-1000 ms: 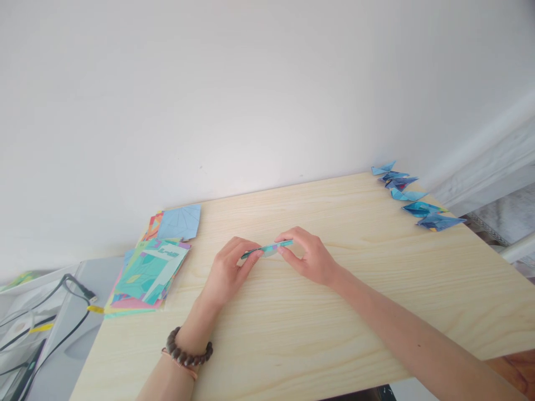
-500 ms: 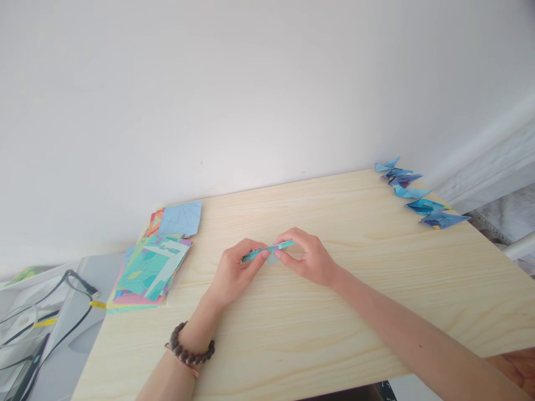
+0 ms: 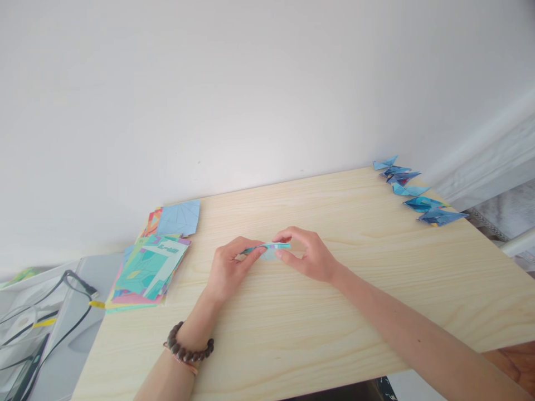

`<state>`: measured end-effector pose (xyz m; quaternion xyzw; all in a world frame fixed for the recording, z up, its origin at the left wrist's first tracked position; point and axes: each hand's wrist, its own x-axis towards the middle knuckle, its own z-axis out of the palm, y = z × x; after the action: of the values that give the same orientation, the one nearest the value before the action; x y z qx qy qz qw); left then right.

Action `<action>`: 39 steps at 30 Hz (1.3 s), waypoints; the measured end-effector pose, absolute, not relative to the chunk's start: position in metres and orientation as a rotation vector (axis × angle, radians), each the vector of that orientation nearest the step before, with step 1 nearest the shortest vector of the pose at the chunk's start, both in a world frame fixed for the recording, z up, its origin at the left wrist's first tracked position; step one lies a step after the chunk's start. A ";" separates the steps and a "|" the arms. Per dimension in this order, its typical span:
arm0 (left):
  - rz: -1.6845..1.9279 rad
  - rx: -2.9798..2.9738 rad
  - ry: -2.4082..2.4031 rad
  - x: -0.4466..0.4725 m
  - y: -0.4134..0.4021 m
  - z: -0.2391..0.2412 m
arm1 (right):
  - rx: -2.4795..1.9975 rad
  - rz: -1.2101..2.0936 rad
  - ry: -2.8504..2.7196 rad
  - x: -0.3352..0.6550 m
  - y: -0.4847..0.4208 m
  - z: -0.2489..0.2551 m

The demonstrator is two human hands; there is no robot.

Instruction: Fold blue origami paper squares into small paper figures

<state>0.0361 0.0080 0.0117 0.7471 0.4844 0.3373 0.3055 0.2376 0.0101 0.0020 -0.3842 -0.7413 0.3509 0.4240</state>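
A folded sheet of origami paper (image 3: 271,247), teal with bits of purple, is held above the middle of the table, its edge turned toward me. My left hand (image 3: 234,264) pinches its left end between thumb and fingers. At the other end, my right hand (image 3: 307,253) grips the paper between thumb and index finger. Part of the paper is hidden behind the left fingers. A pale flap shows below the strip, between the two thumbs.
At left lies a stack of patterned paper sheets (image 3: 152,267), with a creased blue sheet (image 3: 179,217) behind it. Several folded paper birds (image 3: 441,216) line the table's right edge. Black cables (image 3: 79,283) lie in and beside a white tray at far left. A wall borders the back.
My left hand has shifted slightly left. The paper strip is now more level and bent near its middle, and my right fingers have loosened a little around its end.
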 end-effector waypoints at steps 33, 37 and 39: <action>0.542 2.732 1.099 0.006 0.019 0.001 | -1.005 0.156 -2.410 0.257 0.021 -0.008; 0.497 2.695 1.141 0.007 0.018 0.004 | -1.102 0.180 -2.417 0.255 0.015 -0.004; 0.494 2.670 1.141 0.007 0.017 0.004 | -1.126 0.189 -2.411 0.255 0.013 -0.003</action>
<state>0.0070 0.0173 0.0043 0.9022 0.3854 0.1669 0.0978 0.2546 0.0132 -0.0033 -0.4102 -0.8786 0.0688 0.2348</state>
